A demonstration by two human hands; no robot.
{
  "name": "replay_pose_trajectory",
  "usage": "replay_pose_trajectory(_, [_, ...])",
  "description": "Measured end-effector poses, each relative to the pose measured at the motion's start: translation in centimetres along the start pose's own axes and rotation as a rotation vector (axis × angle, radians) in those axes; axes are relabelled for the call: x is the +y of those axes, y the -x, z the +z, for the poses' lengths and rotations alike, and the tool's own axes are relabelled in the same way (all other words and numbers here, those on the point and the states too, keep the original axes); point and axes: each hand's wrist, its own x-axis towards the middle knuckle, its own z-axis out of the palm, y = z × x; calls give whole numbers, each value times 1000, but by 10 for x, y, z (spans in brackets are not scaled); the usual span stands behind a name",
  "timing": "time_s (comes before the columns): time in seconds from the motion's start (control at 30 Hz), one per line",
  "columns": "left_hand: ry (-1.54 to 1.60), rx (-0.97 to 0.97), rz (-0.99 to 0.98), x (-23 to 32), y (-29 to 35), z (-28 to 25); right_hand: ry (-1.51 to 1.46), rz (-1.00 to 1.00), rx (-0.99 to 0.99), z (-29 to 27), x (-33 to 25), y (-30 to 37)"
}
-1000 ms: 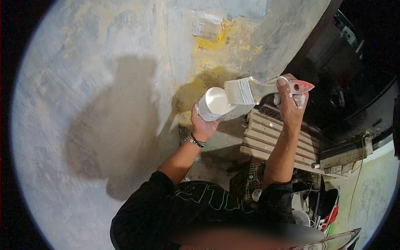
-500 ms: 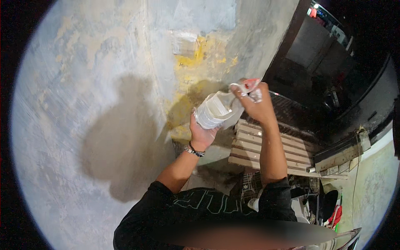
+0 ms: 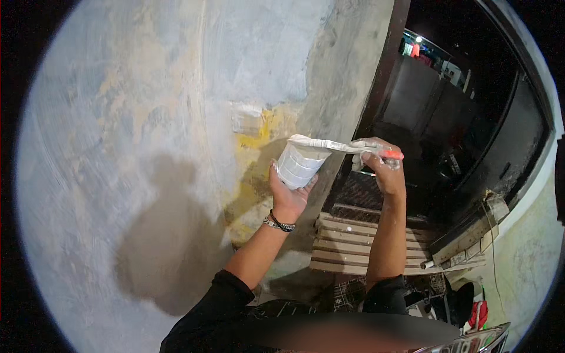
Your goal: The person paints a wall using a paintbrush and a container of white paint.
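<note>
Patchy rough wall (image 3: 118,94); left grip (image 3: 289,201) cups white cylindrical tub (image 3: 299,166), right grip (image 3: 386,170) holds flat paint-smeared brush (image 3: 340,146) at tub's rim.

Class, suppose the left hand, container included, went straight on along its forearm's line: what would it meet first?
Probably the paintbrush at the mouth of the white container; beyond that, the wall, though its depth is unclear from this view.

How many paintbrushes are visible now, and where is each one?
1. The paintbrush is in the right hand, its bristle end at the mouth of the white cup held by the left hand. Others may be hidden in the clutter at lower right.
</note>
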Motion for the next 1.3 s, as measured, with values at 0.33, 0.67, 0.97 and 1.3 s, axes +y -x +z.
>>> replay_pose_trajectory(0.33, [-31,-8,-46,-2,-7,0,185,-277,184,-30,-24,-70])
replay_pose_trajectory(0.67, [-63,119,-80,16,44,-88,338,-146,-104,-23,-47,-65])
replay_pose_trajectory(0.97, [-30,154,-51,19,50,-115,749,-541,110,-63,-158,-191])
replay_pose_trajectory(1.3, [-53,186,-37,27,53,-100,907,-830,378,-35,-280,-217])
